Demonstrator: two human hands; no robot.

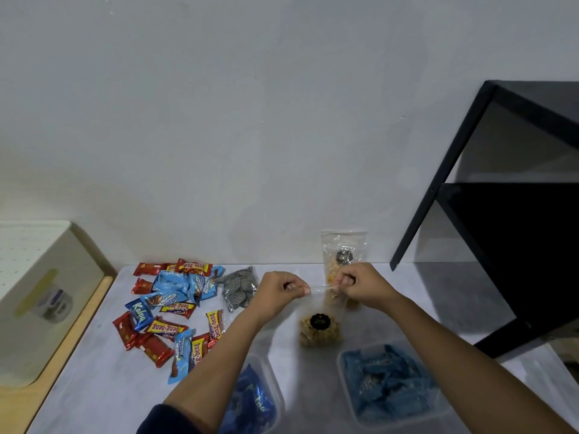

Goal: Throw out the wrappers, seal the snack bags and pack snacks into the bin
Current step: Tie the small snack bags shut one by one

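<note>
A clear snack bag [319, 328] of yellow-brown snacks with a round black label stands upright at the table's middle. My left hand [279, 292] pinches the left end of its top edge and my right hand [363, 285] pinches the right end, with the strip stretched between them. A second clear bag of yellow snacks [343, 255] leans on the wall behind my right hand. A clear bag of black-and-white swirl biscuits [239, 288] lies left of my left hand. Red, blue and yellow wrapped snack bars [170, 311] lie scattered at the left.
Two clear plastic bins hold blue wrappers: one [391, 386] at the front right, one [253, 399] under my left forearm. A black shelf frame [488, 195] stands at the right. A white box [40, 292] sits on a wooden surface at the left.
</note>
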